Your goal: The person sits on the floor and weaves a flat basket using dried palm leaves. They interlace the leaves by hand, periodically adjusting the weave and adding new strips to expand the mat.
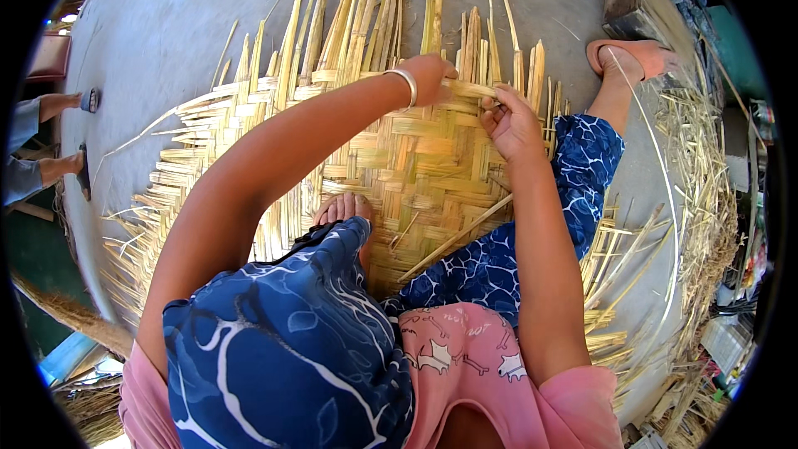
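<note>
A large woven mat (420,158) of split reed strips lies on the floor under me, its loose strip ends fanning out at the far edge and the left. My left hand (429,76), a bangle at its wrist, is closed at the mat's far edge, slightly blurred. It grips a pale reed strip (474,90) running crosswise among the upright ends. To its right, my right hand (513,126) pinches the same strip between thumb and fingers, its other fingers curled. My bare left foot rests on the weave, and a loose reed piece (457,237) lies across it near my right leg.
Upright strip ends (357,21) stick out past the far edge. A block (640,4) stands at the far right, beside my sandalled foot (628,58). Reed scraps (702,199) pile up along the right. Another person's feet (83,170) are at the left.
</note>
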